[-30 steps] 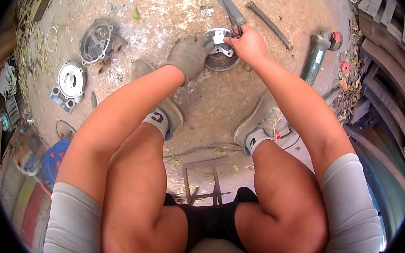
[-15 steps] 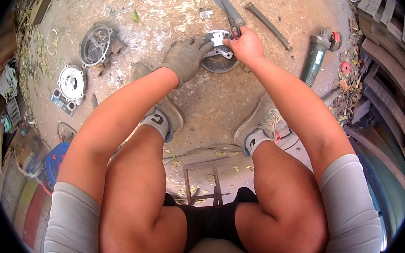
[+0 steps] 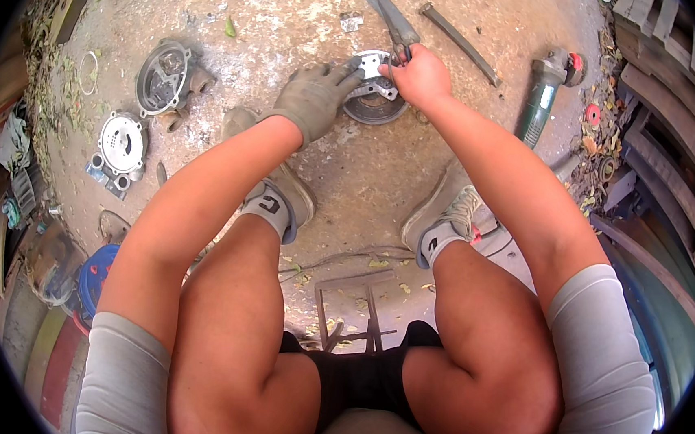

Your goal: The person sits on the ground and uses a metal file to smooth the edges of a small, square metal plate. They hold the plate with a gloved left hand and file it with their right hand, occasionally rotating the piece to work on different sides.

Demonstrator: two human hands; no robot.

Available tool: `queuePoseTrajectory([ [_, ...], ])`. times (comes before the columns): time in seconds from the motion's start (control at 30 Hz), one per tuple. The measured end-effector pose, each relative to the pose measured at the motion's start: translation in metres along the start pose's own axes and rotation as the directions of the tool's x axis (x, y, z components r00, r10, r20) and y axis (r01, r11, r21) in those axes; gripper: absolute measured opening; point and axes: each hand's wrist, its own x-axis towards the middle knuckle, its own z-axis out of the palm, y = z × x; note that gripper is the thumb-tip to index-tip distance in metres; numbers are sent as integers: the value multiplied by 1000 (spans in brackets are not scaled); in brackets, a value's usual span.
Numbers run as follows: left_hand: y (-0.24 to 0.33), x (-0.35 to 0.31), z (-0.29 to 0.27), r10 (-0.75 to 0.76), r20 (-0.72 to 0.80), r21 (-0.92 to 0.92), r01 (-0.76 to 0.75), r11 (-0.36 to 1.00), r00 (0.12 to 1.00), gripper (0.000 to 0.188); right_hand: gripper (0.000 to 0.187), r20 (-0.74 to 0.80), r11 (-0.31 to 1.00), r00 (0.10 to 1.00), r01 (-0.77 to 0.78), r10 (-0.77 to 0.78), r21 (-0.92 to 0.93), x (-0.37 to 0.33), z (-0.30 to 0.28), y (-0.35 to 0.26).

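Note:
On the ground ahead sits a round metal machine part with a dark disc and a silver upper plate. My left hand, in a grey-green glove, lies over its left side, fingers stretched out and fingertips touching the silver plate. My bare right hand is closed at the part's upper right, around a dark thin-handled tool mostly hidden by the fingers. Just beyond that hand lies a broad dark blade; I cannot tell whether it joins the held tool.
A dark metal bar lies beyond my right hand, and a green angle grinder to its right. At left are a round metal housing and a silver cover. Wooden pallets line the right side. A blue lid shows lower left.
My left hand has shifted very slightly to the left along the part. The right hand keeps its grip, almost unmoved.

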Motion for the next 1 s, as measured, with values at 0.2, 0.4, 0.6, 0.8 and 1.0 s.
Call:
queuePoseTrajectory([
  [0.2, 1, 1, 0, -6, 20, -9, 6, 1000, 1000, 59, 53, 3, 999, 1000, -17, 17, -37, 1, 1, -1],
  [0.4, 0, 0, -2, 0, 29, -19, 1, 1000, 1000, 58, 53, 3, 1000, 1000, -3, 3, -17, 2, 2, 1],
  [0.6, -1, 1, 0, 17, 13, -17, -16, 1000, 1000, 57, 53, 10, 1000, 1000, -5, 5, -18, 4, 3, 3],
  [0.8, 0, 1, 1, 14, 8, -30, -14, 999, 1000, 58, 52, 4, 1000, 1000, 4, -4, -3, 2, 2, 3],
  [1.0, 1, 1, 2, -15, -11, -29, 15, 999, 1000, 60, 53, -7, 1000, 1000, 0, 0, -13, 0, 1, 1],
])
